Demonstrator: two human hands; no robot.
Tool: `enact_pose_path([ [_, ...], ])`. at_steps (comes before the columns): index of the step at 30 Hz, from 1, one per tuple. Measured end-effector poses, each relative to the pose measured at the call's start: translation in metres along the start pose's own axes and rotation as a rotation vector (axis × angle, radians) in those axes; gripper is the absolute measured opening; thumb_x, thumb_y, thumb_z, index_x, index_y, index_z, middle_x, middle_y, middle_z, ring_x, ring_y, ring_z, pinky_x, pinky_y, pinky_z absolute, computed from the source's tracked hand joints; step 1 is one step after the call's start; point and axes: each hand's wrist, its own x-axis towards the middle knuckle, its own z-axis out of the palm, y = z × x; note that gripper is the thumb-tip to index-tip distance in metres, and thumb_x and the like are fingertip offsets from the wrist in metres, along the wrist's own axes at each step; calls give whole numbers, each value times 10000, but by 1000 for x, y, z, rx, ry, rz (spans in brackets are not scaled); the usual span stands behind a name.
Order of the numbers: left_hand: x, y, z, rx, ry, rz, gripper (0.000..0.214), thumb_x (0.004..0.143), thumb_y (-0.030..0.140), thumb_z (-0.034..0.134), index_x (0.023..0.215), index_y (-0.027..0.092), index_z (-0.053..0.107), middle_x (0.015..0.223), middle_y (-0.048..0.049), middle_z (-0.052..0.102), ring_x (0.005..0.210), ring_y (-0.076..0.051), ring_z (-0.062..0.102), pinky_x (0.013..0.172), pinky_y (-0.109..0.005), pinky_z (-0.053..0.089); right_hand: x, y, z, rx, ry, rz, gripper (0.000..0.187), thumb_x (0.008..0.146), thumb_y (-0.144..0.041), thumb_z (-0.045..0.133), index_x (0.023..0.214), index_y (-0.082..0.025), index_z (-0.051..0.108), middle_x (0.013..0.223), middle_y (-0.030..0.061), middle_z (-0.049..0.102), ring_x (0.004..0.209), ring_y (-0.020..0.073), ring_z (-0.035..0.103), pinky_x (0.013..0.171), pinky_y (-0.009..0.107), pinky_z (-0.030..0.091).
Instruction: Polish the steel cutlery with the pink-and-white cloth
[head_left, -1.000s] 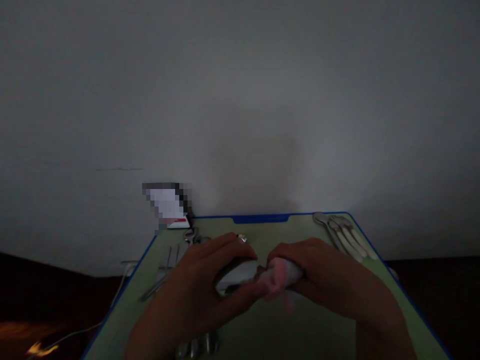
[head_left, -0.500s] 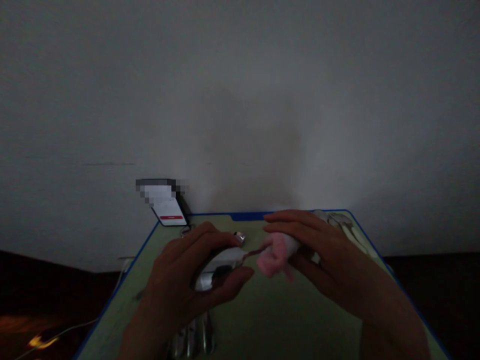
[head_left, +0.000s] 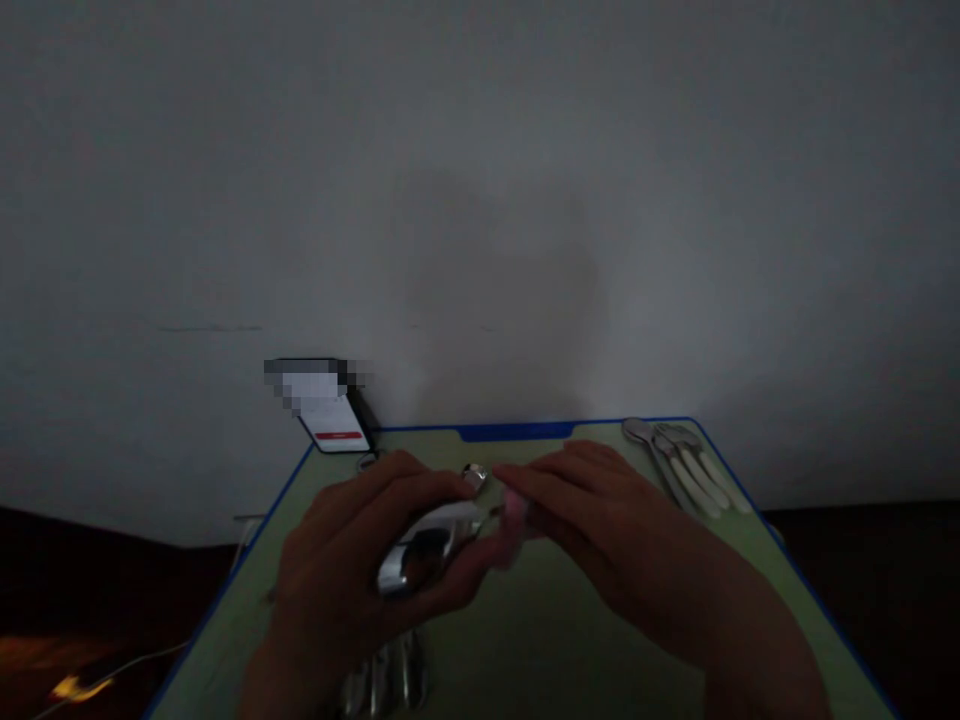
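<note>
My left hand (head_left: 360, 540) is closed around a shiny metal utensil (head_left: 416, 550) with a thick, rounded handle. Its thin part points right, toward the cloth; the far end is hidden, so its kind is unclear. In my right hand (head_left: 600, 520) is a small pink cloth (head_left: 512, 525), pinched between fingers and thumb and pressed up near the utensil's thin part. The cloth is blurred. Just behind the fingers of my left hand lies a small shiny metal piece (head_left: 475, 476).
Several spoons and forks with pale handles (head_left: 694, 470) lie at the table's back right. Shiny metal handles (head_left: 382, 675) rest at the front left. A phone (head_left: 334, 415) leans against the wall at the back left. The green table top (head_left: 570, 640) has a blue edge.
My right hand has moved left with the pink cloth, closer to my left hand. The utensil has turned slightly in my left hand. The pale-handled cutlery is less covered.
</note>
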Motion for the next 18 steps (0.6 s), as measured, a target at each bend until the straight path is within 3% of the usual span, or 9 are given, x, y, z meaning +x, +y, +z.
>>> enact_pose_path([
  [3,0,0,-4,7,-56,37,254,739,455,606,857,231,609,750,-10,643,642,-144,605,569,-257,468,4,-6,0,31,4,-2,307,900,-251,429,1194,-231,511,1091,57,628,996,167,563,893,354,443],
  [9,-5,4,-9,-62,-79,41,273,724,473,637,890,268,572,784,-5,639,687,-164,621,570,-264,490,4,-13,-2,97,146,-54,159,833,-288,520,965,-227,586,874,8,665,807,132,595,790,285,437],
  [14,-3,8,-10,-125,-150,67,288,715,455,655,937,302,555,741,18,632,615,-146,608,525,-248,492,3,-13,-3,87,175,-82,162,812,-361,545,875,-216,581,760,-3,646,724,123,585,751,276,421],
  [18,0,9,-1,-142,-71,109,290,707,423,670,926,273,554,744,17,627,632,-142,608,530,-235,485,3,-11,-3,64,173,-94,174,845,-374,510,861,-217,583,758,5,643,719,126,579,730,274,406],
])
